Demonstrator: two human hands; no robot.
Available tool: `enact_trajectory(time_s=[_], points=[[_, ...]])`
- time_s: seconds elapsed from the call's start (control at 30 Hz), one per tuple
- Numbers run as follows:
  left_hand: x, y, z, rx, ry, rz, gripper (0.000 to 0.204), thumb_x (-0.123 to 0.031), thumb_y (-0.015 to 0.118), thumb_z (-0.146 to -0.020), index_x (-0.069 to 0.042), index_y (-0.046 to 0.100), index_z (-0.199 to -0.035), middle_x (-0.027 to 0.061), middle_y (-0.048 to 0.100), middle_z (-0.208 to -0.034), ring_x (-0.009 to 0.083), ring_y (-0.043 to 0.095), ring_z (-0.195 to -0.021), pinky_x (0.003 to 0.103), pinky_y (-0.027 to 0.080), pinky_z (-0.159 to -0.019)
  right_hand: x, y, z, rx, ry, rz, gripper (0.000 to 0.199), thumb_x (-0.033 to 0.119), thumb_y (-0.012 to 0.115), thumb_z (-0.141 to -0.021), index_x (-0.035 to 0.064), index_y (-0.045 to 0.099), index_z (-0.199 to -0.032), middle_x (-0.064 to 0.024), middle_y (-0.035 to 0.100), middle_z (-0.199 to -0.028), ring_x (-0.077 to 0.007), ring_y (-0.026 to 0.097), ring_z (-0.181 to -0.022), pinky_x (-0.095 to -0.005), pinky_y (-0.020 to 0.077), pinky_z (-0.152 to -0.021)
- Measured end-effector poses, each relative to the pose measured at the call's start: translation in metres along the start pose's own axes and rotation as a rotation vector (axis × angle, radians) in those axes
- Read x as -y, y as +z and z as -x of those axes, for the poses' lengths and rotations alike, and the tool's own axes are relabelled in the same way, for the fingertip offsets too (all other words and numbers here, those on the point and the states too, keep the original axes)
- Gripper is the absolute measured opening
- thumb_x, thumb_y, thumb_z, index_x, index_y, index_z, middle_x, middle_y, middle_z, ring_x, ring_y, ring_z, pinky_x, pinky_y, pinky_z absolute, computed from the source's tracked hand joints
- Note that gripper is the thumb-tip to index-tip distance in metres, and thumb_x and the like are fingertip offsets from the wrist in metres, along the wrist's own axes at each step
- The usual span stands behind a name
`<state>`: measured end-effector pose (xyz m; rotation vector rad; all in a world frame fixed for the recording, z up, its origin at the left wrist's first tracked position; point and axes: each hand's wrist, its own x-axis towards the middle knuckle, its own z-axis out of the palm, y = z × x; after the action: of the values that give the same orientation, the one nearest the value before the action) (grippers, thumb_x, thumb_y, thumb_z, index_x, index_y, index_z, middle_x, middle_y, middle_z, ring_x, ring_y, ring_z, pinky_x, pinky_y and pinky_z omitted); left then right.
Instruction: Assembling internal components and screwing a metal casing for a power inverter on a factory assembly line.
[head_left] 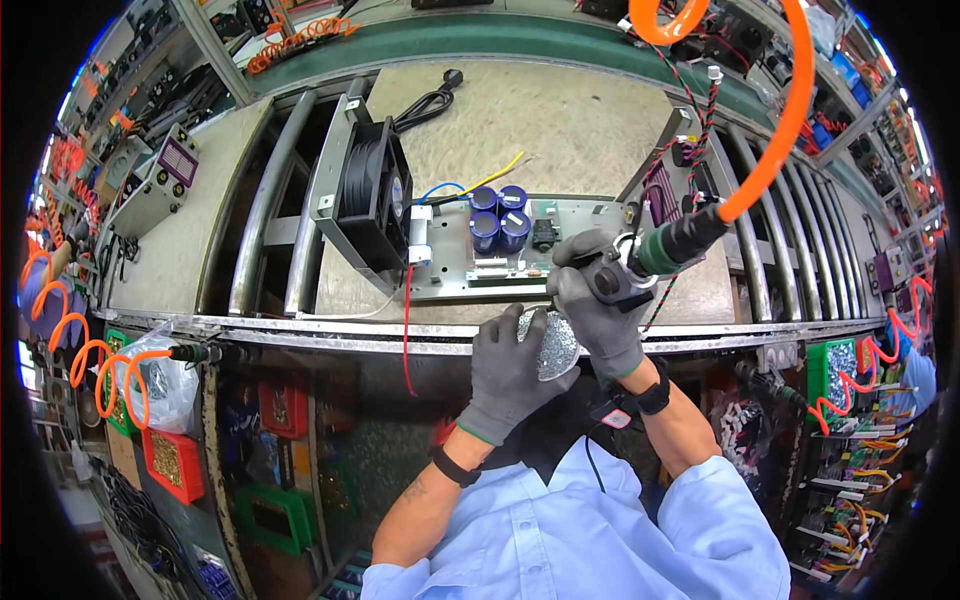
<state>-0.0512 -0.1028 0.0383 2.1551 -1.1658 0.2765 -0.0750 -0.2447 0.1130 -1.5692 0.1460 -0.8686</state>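
In front of the metal chassis (440, 285), my left hand (510, 365), in a grey glove, is closed round a small round dish of shiny silver screws (556, 345). My right hand (608, 325), also gloved, grips an air screwdriver (655, 255), and its fingertips are close to the dish's upper edge. Whether they pinch a screw cannot be made out. On the chassis stand a black fan (372, 200), several blue capacitors (500, 222) on a circuit board, and a right-hand panel (662, 195) with wires. The screwdriver's tip is hidden.
The chassis rests on a worn board (560, 115) over metal rollers (275, 200). An orange air hose (785, 130) arches from the screwdriver. A black power cord (428, 105) lies behind the fan. At lower left are a red screw bin (172, 465) and another coiled hose (70, 350).
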Motion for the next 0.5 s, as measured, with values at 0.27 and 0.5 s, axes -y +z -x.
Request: enact_trajectory(time_s=[0.27, 0.5], points=[[0.000, -0.001, -0.002, -0.001, -0.005, 0.005, 0.072, -0.051, 0.088, -0.065, -0.015, 0.066, -0.123, 0.0206, 0.056, -0.131, 0.0384, 0.056, -0.108, 0.050, 0.051, -0.088, 0.009, 0.002, 0.002, -0.080, 0.150, -0.172, 0.022, -0.010, 0.067, -0.083, 0.0004, 0.067, -0.102, -0.0049, 0.070, -0.096, -0.0095, 0.065, -0.083, -0.0264, 0.0544, -0.071], [0.003, 0.001, 0.000, 0.000, -0.002, 0.038, 0.074, -0.050, 0.088, -0.064, -0.014, 0.066, -0.124, 0.0210, 0.056, -0.131, 0.0390, 0.056, -0.109, 0.051, 0.050, -0.090, -0.006, 0.003, 0.007, 0.005, 0.062, -0.067, 0.030, -0.007, 0.056, -0.090, 0.0027, 0.055, -0.118, -0.0100, 0.063, -0.101, -0.0110, 0.062, -0.076, -0.0255, 0.0500, -0.059]])
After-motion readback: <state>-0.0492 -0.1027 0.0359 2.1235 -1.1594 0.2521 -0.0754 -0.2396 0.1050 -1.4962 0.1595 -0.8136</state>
